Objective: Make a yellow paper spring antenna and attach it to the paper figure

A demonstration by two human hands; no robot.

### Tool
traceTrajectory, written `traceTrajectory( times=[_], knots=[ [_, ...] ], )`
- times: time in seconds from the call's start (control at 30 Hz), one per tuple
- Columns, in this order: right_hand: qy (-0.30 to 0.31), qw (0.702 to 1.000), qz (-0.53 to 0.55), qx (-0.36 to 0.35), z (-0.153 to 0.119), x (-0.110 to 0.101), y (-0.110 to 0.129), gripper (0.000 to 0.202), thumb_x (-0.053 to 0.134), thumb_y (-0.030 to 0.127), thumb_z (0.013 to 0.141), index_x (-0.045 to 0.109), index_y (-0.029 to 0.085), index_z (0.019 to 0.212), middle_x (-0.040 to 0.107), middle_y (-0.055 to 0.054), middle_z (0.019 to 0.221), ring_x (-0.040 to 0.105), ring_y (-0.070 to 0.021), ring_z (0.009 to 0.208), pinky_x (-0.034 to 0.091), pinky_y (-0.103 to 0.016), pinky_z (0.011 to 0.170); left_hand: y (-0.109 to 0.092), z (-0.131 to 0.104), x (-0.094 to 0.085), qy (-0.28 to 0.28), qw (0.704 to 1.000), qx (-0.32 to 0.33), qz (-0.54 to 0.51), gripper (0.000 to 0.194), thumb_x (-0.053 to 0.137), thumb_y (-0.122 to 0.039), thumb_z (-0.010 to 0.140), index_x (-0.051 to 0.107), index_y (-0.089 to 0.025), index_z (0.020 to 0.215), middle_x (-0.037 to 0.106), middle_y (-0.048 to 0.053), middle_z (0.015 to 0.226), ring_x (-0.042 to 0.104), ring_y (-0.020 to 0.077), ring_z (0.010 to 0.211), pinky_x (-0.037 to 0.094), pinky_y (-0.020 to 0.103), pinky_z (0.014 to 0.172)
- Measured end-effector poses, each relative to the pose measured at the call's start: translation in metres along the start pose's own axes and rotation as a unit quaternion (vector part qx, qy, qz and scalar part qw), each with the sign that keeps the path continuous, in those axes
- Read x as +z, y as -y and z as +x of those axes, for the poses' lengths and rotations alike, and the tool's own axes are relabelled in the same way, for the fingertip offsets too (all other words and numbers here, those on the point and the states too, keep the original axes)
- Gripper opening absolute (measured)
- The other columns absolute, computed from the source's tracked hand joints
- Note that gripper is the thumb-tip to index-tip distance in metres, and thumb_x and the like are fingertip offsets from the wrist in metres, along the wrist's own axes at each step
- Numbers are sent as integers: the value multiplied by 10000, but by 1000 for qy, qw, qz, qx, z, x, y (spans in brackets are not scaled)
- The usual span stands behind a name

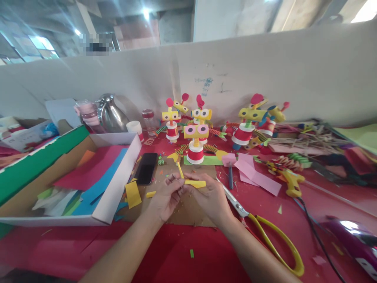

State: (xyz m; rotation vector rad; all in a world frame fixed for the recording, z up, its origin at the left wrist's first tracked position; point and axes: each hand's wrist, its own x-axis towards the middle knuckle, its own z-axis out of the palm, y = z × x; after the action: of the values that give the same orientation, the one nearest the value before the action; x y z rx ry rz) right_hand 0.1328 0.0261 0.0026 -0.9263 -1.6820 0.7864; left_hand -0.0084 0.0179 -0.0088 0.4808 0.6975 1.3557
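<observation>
Red tabletop [165, 251] beneath, yellow paper [198, 183] between left fingers [174, 185] and right fingers [195, 192], both sets pinched closed on it.

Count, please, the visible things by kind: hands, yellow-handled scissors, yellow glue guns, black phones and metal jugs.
Hands: 2 (left hand, right hand)
Yellow-handled scissors: 1
Yellow glue gun: 1
Black phone: 1
Metal jug: 1
Total: 6

Around the view's centre, a dark-screened phone [147, 169] lay at eight o'clock; a metal jug [114, 117] stood towards ten, between a pink bottle [90, 114] and a white cup [134, 127]; at twelve, a pale partition [153, 74] bore blue scribbles [208, 82].
</observation>
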Motion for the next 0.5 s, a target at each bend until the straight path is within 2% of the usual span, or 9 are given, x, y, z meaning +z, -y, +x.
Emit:
traceTrajectory(
  times=[0.07, 0.17, 0.37, 0.5],
  knots=[
    [5, 1000, 19, 22, 0, 2, -2, 190, 649, 225, 785, 718, 273, 956, 728, -41, 952, 660, -231, 887, 502, -360, 803, 1, 0, -1, -14, 1000, -4, -5, 212, 763, -116, 644, 607, -143, 785, 606, -46, 704, 591, 36, 580, 513, 140, 600],
    [4, 1000, 11, 15, 0, 2, -5, 174, 625, 157, 783, 716, 263, 887, 720, -32, 873, 655, -210, 819, 500, -337, 754, 0, 0, -1, 2, 1000, -28, -2, 220, 769, -119, 643, 605, -146, 787, 602, -43, 681, 612, 52, 603, 510, 144, 604],
    [8, 996, -26, -83, 3, -1, -3, 178, 611, 125, 794, 692, 256, 883, 695, -44, 950, 613, -217, 930, 476, -367, 837, -1, -3, 1, 33, 999, -27, 7, 194, 750, -142, 678, 602, -152, 802, 594, -39, 714, 594, 45, 611, 478, 140, 593],
    [12, 988, -82, -127, 4, -4, 3, 313, 554, 16, 765, 700, 265, 884, 704, -42, 914, 599, -232, 902, 471, -390, 817, 0, -5, 3, 57, 998, -30, 8, 174, 735, -134, 693, 610, -155, 812, 582, -33, 718, 586, 54, 651, 475, 148, 616]
  ],
)
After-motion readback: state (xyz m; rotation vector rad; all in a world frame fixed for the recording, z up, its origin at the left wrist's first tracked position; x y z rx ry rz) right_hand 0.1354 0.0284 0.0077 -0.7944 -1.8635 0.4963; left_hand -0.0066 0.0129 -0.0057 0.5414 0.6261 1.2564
